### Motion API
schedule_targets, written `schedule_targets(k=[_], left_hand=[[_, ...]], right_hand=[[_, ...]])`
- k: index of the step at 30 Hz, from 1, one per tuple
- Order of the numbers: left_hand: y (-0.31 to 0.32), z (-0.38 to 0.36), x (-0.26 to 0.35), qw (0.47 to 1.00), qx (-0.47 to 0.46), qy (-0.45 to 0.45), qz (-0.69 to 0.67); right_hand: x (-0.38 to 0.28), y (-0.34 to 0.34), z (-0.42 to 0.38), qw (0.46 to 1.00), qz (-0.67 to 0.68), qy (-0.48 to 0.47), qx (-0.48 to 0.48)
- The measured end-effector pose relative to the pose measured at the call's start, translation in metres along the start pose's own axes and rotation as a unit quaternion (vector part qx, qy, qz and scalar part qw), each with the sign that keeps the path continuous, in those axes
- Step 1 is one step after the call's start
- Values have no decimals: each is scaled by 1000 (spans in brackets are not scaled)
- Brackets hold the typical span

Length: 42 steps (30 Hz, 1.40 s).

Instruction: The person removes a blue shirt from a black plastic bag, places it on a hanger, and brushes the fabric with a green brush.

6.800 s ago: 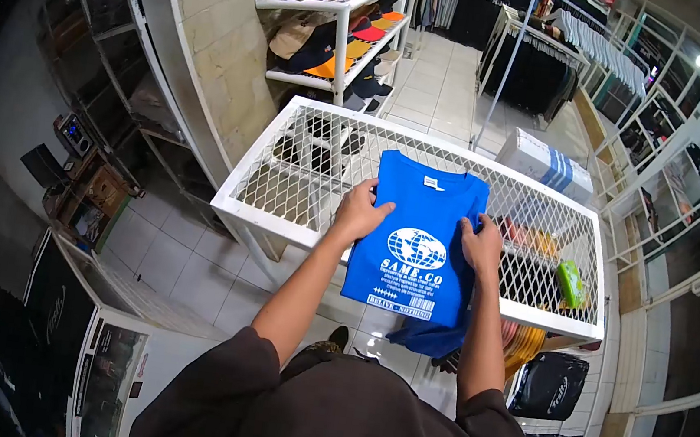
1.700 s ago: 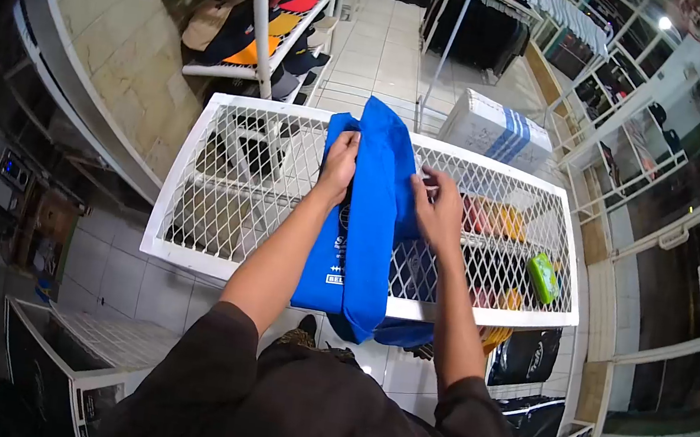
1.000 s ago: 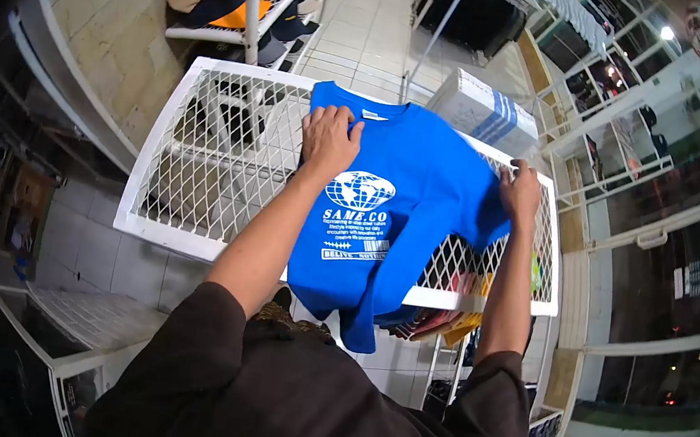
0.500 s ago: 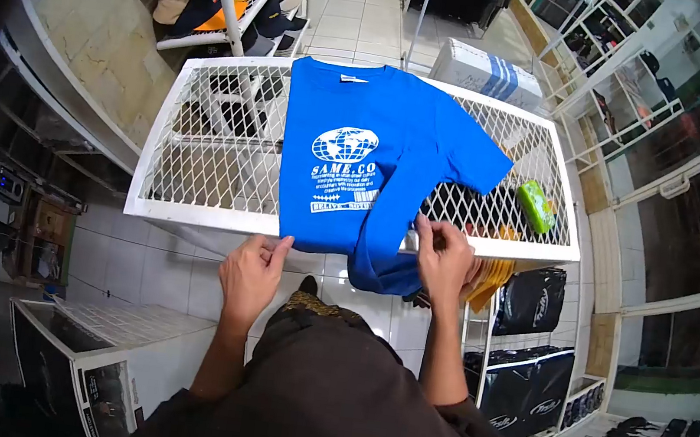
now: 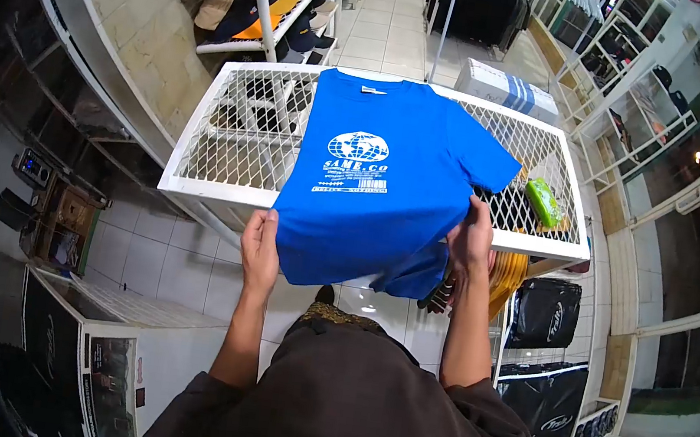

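Stood at a white mesh table (image 5: 222, 191) across the frame's centre. Had a blue T-shirt (image 5: 376, 222) draped over its middle, past the near edge. Held the shirt's left side with left hand (image 5: 260, 251), fingers together; pinched its right side with right hand (image 5: 472, 242). Had a green packet (image 5: 544, 203) centre right.

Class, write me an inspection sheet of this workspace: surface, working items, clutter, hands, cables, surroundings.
Surface: white mesh-topped table, partly covered by the shirt.
Working items: blue T-shirt, print up, lower part hanging past the near edge.
Clutter: green packet on the mesh, right of the shirt.
Hands: left hand and right hand each hold the shirt's lower part, at opposite sides.
Cables: nothing seen on the table; far-left corner too dim to tell.
Surroundings: striped box past the far edge; caps on a shelf; black packages low at right.
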<state>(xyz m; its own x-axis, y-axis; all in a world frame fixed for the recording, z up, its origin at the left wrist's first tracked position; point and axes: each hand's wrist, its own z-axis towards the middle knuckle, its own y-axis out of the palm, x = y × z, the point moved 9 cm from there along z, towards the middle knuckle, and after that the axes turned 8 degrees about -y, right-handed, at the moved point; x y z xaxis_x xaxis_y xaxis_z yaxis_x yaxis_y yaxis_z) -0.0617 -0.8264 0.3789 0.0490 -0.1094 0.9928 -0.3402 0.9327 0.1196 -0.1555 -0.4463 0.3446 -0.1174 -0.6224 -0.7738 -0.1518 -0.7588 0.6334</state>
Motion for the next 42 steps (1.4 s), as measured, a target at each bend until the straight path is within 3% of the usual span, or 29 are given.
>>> schedule_targets(k=[2, 6, 7, 9, 10, 11, 14, 16, 18, 22, 24, 25, 29, 31, 35, 39, 41, 42], left_hand=[[2, -2, -2, 1000, -1, -5, -7], [-4, -3, -20, 1000, -13, 2, 1], [-10, -5, -27, 1000, -9, -3, -3], [-14, -10, -42, 999, -30, -22, 35], [-17, -12, -52, 999, -25, -25, 29], [-19, -14, -67, 998, -26, -48, 16], [-10, -21, -69, 997, -38, -74, -1], [-3, -23, -59, 996, -54, -76, -3], [4, -23, -53, 993, -82, -78, 25], [5, -20, -36, 997, -52, -43, 27], [4, -19, -29, 997, -44, -17, 67], [3, -19, -29, 995, -41, -14, 93], [2, -14, -26, 983, -37, 2, 178], [5, -16, 0, 972, -22, 47, 230], [9, -16, 13, 964, -37, 69, 253], [17, -15, 16, 963, -61, 85, 249], [23, -12, 15, 962, -84, 76, 249], [28, -11, 17, 960, -95, 76, 253]], right_hand=[[-15, 42, -20, 991, 92, 51, -79], [-29, 4, -20, 998, 61, 22, -25], [-46, -27, -16, 989, -130, -64, 32], [-93, -35, -37, 847, -458, -224, 149], [-119, -9, -61, 729, -582, -295, 206], [-125, 3, -68, 691, -608, -342, 187], [-95, 44, -59, 745, -587, -312, 43], [-66, 68, -47, 628, -719, -299, -25], [-56, 86, -38, 533, -793, -293, -20], [-48, 158, -7, 575, -738, -352, -43], [-13, 202, 25, 662, -673, -302, -134], [12, 219, 47, 667, -664, -288, -177], [107, 269, 124, 666, -667, -230, -243], [121, 289, 136, 584, -738, -281, -190], [147, 298, 148, 552, -755, -317, -157], [144, 300, 149, 548, -754, -334, -140], [135, 290, 160, 625, -710, -292, -140], [121, 288, 163, 627, -710, -292, -131]])
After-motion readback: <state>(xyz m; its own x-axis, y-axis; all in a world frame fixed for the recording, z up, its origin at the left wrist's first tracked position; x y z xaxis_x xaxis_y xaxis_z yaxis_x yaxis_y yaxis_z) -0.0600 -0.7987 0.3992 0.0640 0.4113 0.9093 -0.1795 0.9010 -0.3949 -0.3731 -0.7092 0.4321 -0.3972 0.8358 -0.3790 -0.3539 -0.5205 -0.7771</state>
